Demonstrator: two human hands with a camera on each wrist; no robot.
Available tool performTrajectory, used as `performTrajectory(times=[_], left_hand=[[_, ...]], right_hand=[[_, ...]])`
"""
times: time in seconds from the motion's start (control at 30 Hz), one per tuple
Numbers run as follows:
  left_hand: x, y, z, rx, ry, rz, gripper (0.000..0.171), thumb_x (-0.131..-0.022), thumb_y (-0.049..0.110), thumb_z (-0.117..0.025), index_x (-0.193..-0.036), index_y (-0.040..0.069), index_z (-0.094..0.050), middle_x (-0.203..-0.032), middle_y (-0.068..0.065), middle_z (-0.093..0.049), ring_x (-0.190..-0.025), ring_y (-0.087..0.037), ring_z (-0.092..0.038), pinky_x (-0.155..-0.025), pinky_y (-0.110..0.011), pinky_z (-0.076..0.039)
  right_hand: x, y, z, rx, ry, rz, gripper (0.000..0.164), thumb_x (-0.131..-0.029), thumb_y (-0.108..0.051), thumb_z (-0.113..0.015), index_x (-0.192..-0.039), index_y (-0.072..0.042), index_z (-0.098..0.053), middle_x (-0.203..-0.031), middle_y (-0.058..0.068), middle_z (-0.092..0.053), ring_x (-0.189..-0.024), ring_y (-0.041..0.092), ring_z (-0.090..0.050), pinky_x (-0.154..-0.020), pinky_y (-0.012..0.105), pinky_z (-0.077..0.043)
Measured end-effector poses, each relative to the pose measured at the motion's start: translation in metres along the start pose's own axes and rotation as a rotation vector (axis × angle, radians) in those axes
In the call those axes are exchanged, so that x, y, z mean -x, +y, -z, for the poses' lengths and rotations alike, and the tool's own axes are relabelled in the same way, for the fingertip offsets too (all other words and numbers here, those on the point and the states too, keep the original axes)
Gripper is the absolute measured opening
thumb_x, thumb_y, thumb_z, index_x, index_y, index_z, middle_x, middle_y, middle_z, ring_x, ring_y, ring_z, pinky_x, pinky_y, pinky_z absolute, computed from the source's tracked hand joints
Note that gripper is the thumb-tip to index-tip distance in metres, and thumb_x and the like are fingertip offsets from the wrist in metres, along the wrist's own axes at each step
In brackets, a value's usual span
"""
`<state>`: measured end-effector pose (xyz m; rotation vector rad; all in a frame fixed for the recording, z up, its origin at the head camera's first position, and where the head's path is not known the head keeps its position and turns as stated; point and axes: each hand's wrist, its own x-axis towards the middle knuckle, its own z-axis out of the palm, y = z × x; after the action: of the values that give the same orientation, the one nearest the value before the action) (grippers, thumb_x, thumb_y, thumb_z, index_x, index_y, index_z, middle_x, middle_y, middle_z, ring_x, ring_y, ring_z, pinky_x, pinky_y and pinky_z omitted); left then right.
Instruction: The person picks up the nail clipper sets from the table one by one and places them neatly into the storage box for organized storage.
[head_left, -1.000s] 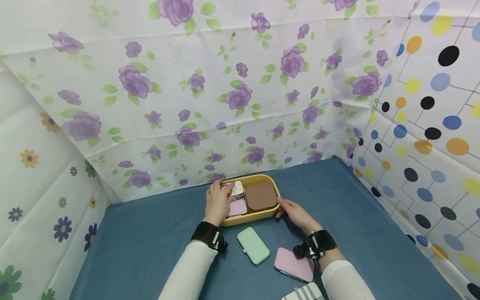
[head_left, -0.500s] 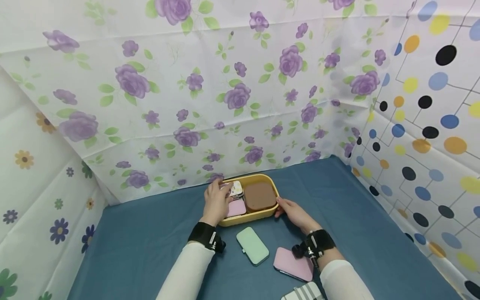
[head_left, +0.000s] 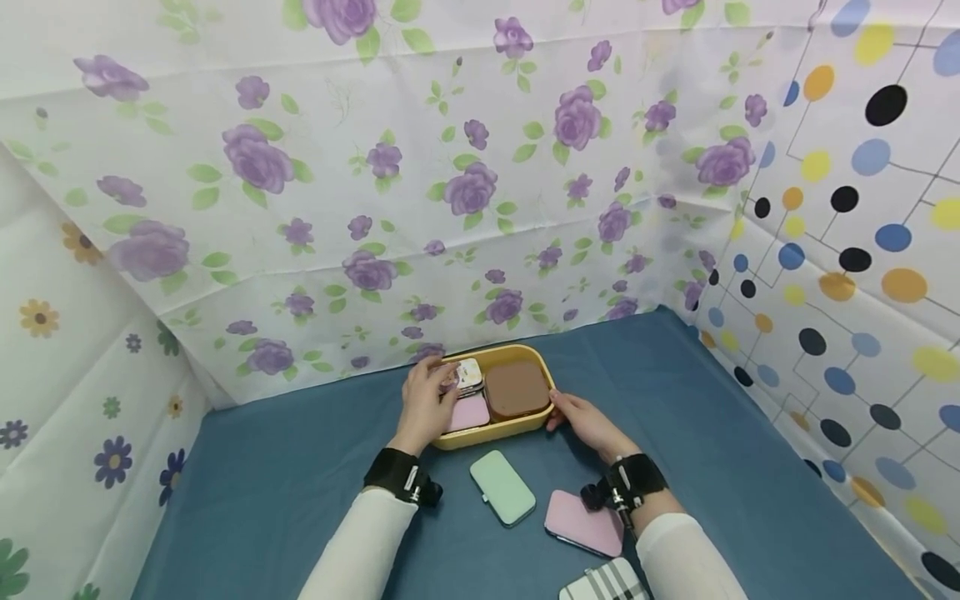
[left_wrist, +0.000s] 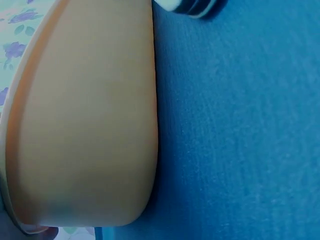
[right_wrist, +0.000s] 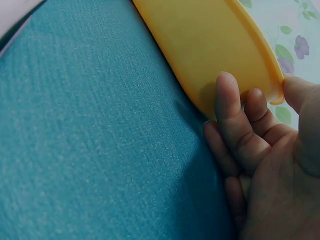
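A yellow open box stands against the back wall. Inside are a white patterned case atop a stack, a pink case and a brown squarish container. My left hand bends over the box's left end, its index finger and thumb over the white patterned case; whether it grips anything I cannot tell. With the thumb at the rim and fingertips against the outer wall, my right hand holds the box's right end. In the left wrist view, the box's long wall blocks most of that hand.
On the blue cloth in front lie a mint-green flat case, a pink flat case and a plaid case cut off by the frame. A flowered sheet hangs behind; a dotted sheet stands right.
My left hand has slid slightly left, exposing more of the white patterned case. The right hand keeps its place at the box's end. The head view has shifted a little.
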<state>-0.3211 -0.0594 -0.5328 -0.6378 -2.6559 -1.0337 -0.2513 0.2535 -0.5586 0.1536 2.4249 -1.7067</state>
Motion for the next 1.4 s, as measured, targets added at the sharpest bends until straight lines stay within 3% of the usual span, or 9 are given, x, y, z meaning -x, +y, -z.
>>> performTrajectory(times=[0.23,0.53,0.6,0.73,0.93,1.03,1.2,1.3,1.4], left_hand=[[0.013,-0.004,0.011,0.112,0.011,0.007,0.048,-0.107,0.014,-0.068,-0.153,0.005,-0.059,-0.157,-0.025,-0.04,-0.148,-0.044,-0.033,-0.11,-0.061,-0.04],[0.049,0.006,0.019,0.134,-0.017,0.001,0.062,-0.107,0.015,-0.068,-0.164,0.008,-0.044,-0.169,-0.026,-0.024,-0.156,-0.044,-0.021,-0.119,-0.067,-0.028],[0.055,0.012,0.019,0.114,0.037,-0.05,0.058,-0.106,0.013,-0.069,-0.161,0.007,-0.049,-0.167,-0.026,-0.029,-0.156,-0.044,-0.022,-0.119,-0.067,-0.027],[0.067,0.026,0.016,0.067,0.186,-0.233,0.051,-0.101,0.003,-0.073,-0.15,0.007,-0.061,-0.158,-0.026,-0.042,-0.148,-0.045,-0.035,-0.115,-0.066,-0.031],[0.091,0.041,0.0,0.043,0.237,-0.443,0.048,-0.097,-0.002,-0.072,-0.142,0.012,-0.069,-0.15,-0.021,-0.053,-0.141,-0.042,-0.048,-0.117,-0.056,-0.035],[0.102,0.049,-0.009,0.026,0.195,-0.517,0.038,-0.1,0.002,-0.07,-0.136,0.014,-0.073,-0.146,-0.017,-0.058,-0.139,-0.037,-0.052,-0.119,-0.049,-0.036],[0.11,0.061,-0.018,0.022,0.043,-0.583,0.038,-0.102,0.004,-0.071,-0.136,0.02,-0.073,-0.143,-0.01,-0.061,-0.137,-0.026,-0.055,-0.121,-0.037,-0.035],[0.11,0.065,-0.018,0.038,-0.07,-0.603,0.043,-0.099,0.001,-0.074,-0.137,0.02,-0.072,-0.141,-0.007,-0.063,-0.135,-0.022,-0.057,-0.119,-0.034,-0.039],[0.106,0.067,-0.017,0.038,-0.226,-0.585,0.042,-0.101,0.011,-0.077,-0.141,0.02,-0.07,-0.144,-0.006,-0.062,-0.138,-0.019,-0.055,-0.118,-0.034,-0.04]], right_hand=[[-0.003,0.0,-0.003,-0.002,-0.034,0.014,0.063,-0.109,-0.067,-0.042,-0.106,-0.01,-0.067,-0.094,0.005,-0.074,-0.122,0.024,-0.059,-0.117,0.055,-0.029],[0.0,0.005,0.002,0.005,-0.01,0.0,0.064,-0.108,-0.068,-0.043,-0.103,-0.01,-0.067,-0.091,0.004,-0.074,-0.122,0.024,-0.059,-0.116,0.056,-0.03],[-0.001,0.005,0.003,0.002,-0.01,0.003,0.064,-0.109,-0.068,-0.043,-0.103,-0.009,-0.068,-0.091,0.005,-0.074,-0.121,0.024,-0.06,-0.116,0.056,-0.03],[-0.001,0.002,0.003,0.003,-0.009,0.01,0.064,-0.108,-0.068,-0.043,-0.104,-0.009,-0.068,-0.093,0.006,-0.074,-0.119,0.024,-0.06,-0.115,0.055,-0.03],[0.0,0.007,0.0,0.005,-0.023,0.014,0.064,-0.108,-0.069,-0.042,-0.104,-0.01,-0.068,-0.092,0.005,-0.074,-0.118,0.023,-0.06,-0.115,0.054,-0.03],[0.0,0.011,-0.001,0.003,-0.028,0.011,0.065,-0.108,-0.069,-0.042,-0.104,-0.01,-0.068,-0.091,0.005,-0.073,-0.118,0.023,-0.06,-0.115,0.054,-0.03],[0.002,0.013,-0.001,0.014,-0.024,0.012,0.065,-0.108,-0.069,-0.041,-0.103,-0.01,-0.068,-0.091,0.005,-0.073,-0.116,0.022,-0.061,-0.114,0.055,-0.031],[0.002,0.01,0.0,0.026,-0.033,0.006,0.065,-0.108,-0.07,-0.041,-0.105,-0.011,-0.068,-0.092,0.005,-0.073,-0.116,0.022,-0.061,-0.113,0.055,-0.032],[-0.001,0.005,0.003,0.023,-0.025,0.014,0.066,-0.108,-0.071,-0.041,-0.107,-0.011,-0.068,-0.093,0.005,-0.073,-0.117,0.023,-0.061,-0.114,0.055,-0.032]])
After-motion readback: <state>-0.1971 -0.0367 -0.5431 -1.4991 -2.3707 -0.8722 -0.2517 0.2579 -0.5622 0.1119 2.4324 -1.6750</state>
